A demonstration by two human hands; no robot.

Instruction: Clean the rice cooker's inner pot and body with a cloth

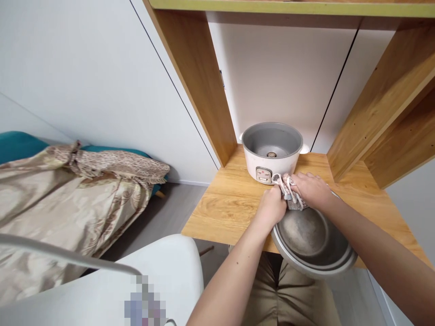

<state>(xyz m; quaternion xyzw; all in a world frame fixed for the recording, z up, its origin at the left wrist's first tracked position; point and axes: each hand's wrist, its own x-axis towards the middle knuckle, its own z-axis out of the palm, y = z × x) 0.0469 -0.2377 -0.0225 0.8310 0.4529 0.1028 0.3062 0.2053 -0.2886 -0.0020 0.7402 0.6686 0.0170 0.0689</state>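
Both of my hands meet at the far rim of a grey metal inner pot (301, 231), which extends past the front edge of the desk. A patterned pinkish cloth (295, 199) is bunched between them, lying over the pot's far side. My left hand (274, 206) is closed in a fist at the cloth's left edge. My right hand (312, 190) has its fingers wrapped round the cloth from the right. Just behind them stands a white rice cooker body (249, 165), lidless, with a grey interior and a round piece at its bottom centre. My fingertips are partly hidden.
The wooden desk (217, 213) has upright side panels (193, 77) and a shelf (288, 5) overhead. At the lower left is a white chair (176, 262) with a blurred item on it. A bed with beige bedding (68, 199) stands farther left.
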